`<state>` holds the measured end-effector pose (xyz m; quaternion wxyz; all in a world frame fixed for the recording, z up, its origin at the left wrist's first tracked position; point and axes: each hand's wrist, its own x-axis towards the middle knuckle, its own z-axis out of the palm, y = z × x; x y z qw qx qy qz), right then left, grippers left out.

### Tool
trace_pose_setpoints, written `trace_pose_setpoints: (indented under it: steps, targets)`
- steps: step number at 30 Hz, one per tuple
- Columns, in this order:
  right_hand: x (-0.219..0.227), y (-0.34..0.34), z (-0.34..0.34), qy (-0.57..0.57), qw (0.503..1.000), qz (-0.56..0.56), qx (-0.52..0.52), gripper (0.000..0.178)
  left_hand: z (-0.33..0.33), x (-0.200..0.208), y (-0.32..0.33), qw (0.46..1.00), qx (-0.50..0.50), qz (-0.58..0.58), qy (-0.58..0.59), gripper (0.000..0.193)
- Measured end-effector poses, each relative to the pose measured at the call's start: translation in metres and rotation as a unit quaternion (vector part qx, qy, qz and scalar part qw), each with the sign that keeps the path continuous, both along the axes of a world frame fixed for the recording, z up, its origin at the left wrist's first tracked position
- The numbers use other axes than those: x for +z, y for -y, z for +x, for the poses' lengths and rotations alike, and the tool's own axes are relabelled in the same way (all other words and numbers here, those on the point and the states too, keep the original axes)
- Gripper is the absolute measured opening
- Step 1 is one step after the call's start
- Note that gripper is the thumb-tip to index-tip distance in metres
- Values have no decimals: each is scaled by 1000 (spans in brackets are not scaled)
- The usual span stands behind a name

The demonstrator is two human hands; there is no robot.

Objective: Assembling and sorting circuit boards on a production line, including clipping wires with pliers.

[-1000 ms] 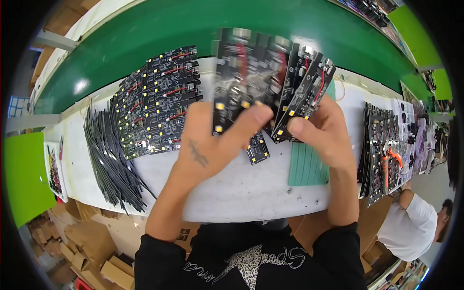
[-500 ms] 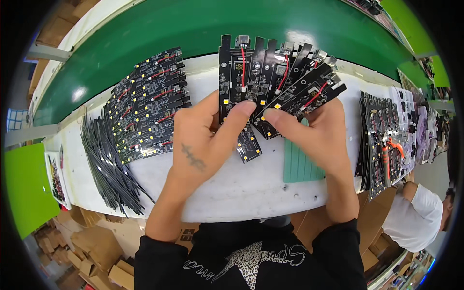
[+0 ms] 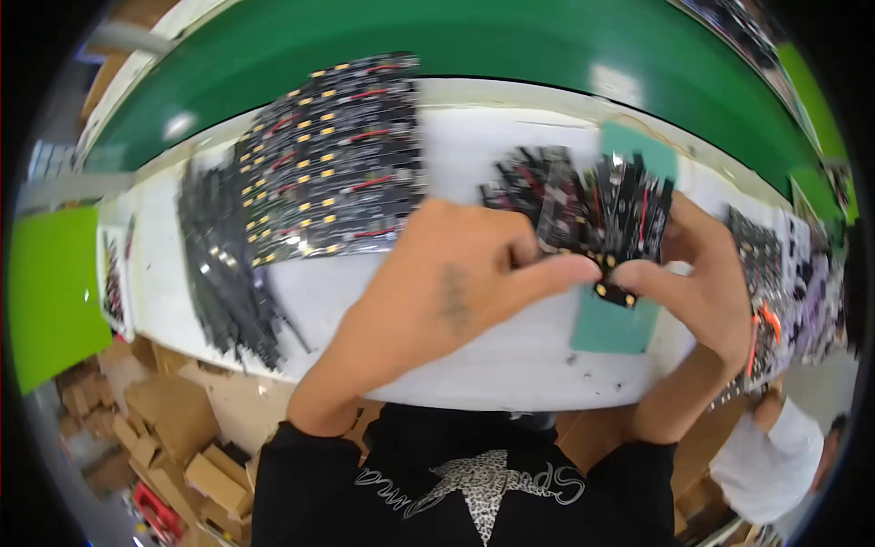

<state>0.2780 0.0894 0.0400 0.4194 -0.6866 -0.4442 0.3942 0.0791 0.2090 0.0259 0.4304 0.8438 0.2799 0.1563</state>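
Note:
A bunch of black circuit boards (image 3: 631, 205) with red wires is held between my two hands above the white table, fanned out and blurred by motion. My left hand (image 3: 483, 264) is closed on the left part of the bunch, with its thumb across the lower ends. At the right side, my right hand (image 3: 702, 278) pinches the boards, its thumb close to the left thumb tip. Most of my fingers are hidden behind the boards. Under the bunch lies a green mat (image 3: 612, 324). Left of my hands, overlapping rows of similar boards (image 3: 333, 155) lie on the table.
Thin black strips or cables (image 3: 223, 264) lie in a heap at the left. More boards (image 3: 755, 246) and an orange-handled tool (image 3: 764, 328) are at the right, near a person in a white shirt (image 3: 770, 460). Cardboard boxes (image 3: 173, 410) stand below the table's left side.
My hands have moved right with the boards, which are now bunched more tightly over the green mat. The whole view has shifted, so the table's things appear displaced to the right.

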Motion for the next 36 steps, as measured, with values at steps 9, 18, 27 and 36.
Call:
trace_pose_setpoints:
  steps: [9, 18, 27, 36]
  targets:
    - [-11, -3, 16, 155, 976, 72, -136, 18, -77, 25, -50, 947, 192, 255, -37, 43]
    - [-10, -12, 1, 190, 974, 100, -74, 17, -81, 13, -122, 946, 68, 310, -73, 68]
    - [-3, -12, -6, 186, 971, 125, -80, 16, -62, 23, -125, 948, 9, 295, -115, 73]
    - [-2, -8, -8, 103, 984, 134, -48, 13, -66, 91, -103, 991, 20, 20, -132, 24]
